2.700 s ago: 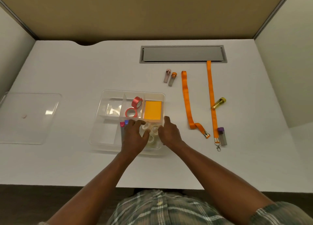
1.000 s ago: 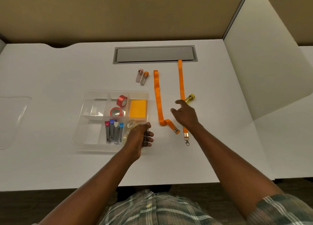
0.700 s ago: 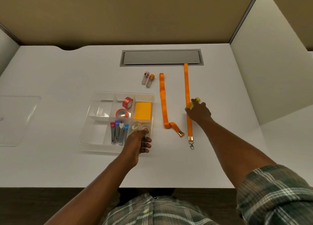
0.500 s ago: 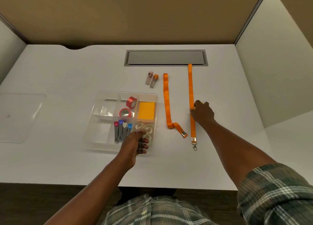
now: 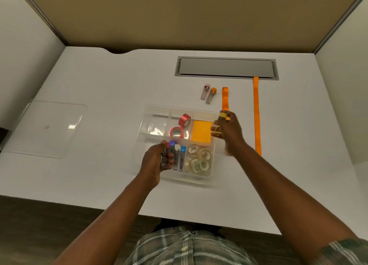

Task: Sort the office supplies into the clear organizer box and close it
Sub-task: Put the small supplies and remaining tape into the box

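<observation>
The right hand (image 5: 227,130) is gripping a light, rigid yellow-capped tube (image 5: 222,116) mid-barrel; the left hand (image 5: 157,161) is pinching a tube (image 5: 166,155) over the organizer box (image 5: 214,145).

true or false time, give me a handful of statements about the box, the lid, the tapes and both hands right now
1. The clear lid lies on the table to the left, apart from the organizer box. True.
2. The right hand is empty. False: it holds a yellow-capped tube.
3. Two red tape rolls sit in the box. True.
4. Both small tubes beyond the box are already inside it. False: they lie on the table.
5. The left hand is over the box's near compartment with the capped tubes. True.
6. The orange pad lies outside the box. False: it sits in a compartment.
</observation>
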Demonstrator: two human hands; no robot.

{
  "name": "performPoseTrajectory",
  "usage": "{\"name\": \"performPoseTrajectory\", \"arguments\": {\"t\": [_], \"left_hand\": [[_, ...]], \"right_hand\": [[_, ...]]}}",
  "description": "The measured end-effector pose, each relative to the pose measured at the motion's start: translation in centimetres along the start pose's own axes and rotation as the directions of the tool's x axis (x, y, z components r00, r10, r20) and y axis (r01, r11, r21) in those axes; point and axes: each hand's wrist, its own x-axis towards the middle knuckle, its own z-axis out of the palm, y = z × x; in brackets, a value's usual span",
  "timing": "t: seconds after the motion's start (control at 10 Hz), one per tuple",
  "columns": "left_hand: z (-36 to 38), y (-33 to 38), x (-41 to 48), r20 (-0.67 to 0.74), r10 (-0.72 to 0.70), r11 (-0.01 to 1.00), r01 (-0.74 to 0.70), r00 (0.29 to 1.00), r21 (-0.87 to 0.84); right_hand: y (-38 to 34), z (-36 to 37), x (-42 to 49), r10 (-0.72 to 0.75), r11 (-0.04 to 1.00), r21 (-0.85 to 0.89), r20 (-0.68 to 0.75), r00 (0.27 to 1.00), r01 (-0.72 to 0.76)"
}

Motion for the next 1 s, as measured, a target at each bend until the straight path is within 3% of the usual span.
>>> {"name": "performPoseTrajectory", "arguments": {"t": [0.1, 0.2, 0.3, 0.4, 0.5, 0.6, 0.8, 1.0], "left_hand": [[-1.7, 1.3, 1.0, -0.061, 0.017, 0.999, -0.015, 0.998, 0.033], [-4.2, 3.1, 2.6, -0.104, -0.005, 0.997, 0.013, 0.995, 0.075], [-5.3, 3.9, 3.5, -0.097, -0.031, 0.996, 0.038, 0.995, 0.076], [-6.0, 4.7, 4.2, -0.059, -0.068, 0.992, 0.074, 0.996, 0.105], [-6.3, 4.8, 4.5, -0.041, -0.087, 0.987, 0.092, 0.995, 0.13], [-6.0, 4.6, 5.0, 0.011, -0.122, 0.975, 0.117, 0.993, 0.191], [-5.7, 4.7, 4.9, 0.038, -0.168, 0.94, 0.148, 0.985, 0.306], [-5.7, 4.4, 5.7, 0.05, 0.033, 0.869, -0.054, 0.998, 0.492]], "right_hand": [[-0.6, 4.7, -2.6, 0.101, 0.991, 0.071, 0.165, 0.981, -0.114], [0.2, 11.3, -6.0, 0.147, 0.989, -0.056, 0.347, 0.926, -0.136], [1.4, 14.8, -7.5, 0.16, 0.982, -0.159, 0.402, 0.902, -0.104], [2.5, 18.3, -8.6, 0.204, 0.952, -0.296, 0.415, 0.886, -0.081], [2.6, 19.7, -8.9, 0.264, 0.937, -0.324, 0.4, 0.878, -0.135], [2.5, 20.1, -8.7, 0.341, 0.931, -0.253, 0.35, 0.872, -0.262], [3.0, 21.3, -8.5, 0.398, 0.912, -0.214, 0.272, 0.876, -0.348], [2.6, 19.5, -8.0, 0.295, 0.939, -0.248, 0.229, 0.928, -0.237]]}}
